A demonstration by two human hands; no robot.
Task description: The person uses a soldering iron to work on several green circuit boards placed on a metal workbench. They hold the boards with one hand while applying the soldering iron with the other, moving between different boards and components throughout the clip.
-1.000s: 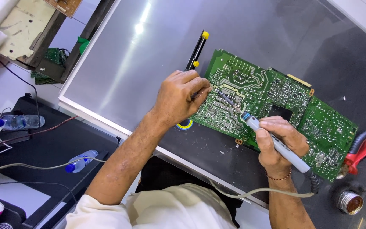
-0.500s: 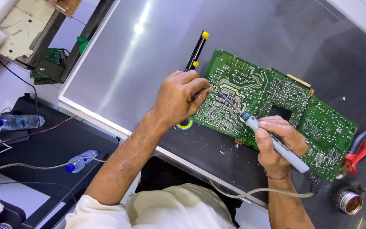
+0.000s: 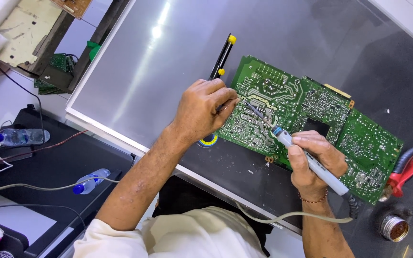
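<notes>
Starting at the far left, two capped bottles [image 3: 19,137] are seen lying on a black stand beside the bench, kept off the work surface; a grey cable [image 3: 34,187] is trailed across them. The left hand [image 3: 201,112] is closed over a black pump tool [image 3: 222,58] with yellow knobs, so that its tip can be held close to the joint being heated; that tip is hidden under the curled fingers, and whether it touches the board cannot be told. A blue-and-yellow ring [image 3: 208,141] is half covered by the wrist and cannot be identified.

The green board [image 3: 311,114] is laid solder side up on a grey panel [image 3: 139,71], slanted toward the person so both hands can reach it. The right hand [image 3: 314,165] is wrapped tightly around the iron [image 3: 307,160], held like a pen, its tip set down on the board just beside the left fingers. The exact joint is too small to make out.

Red pliers [image 3: 405,172] and a small tin [image 3: 394,228] are kept within reach at the right; the tin's contents are unclear.
</notes>
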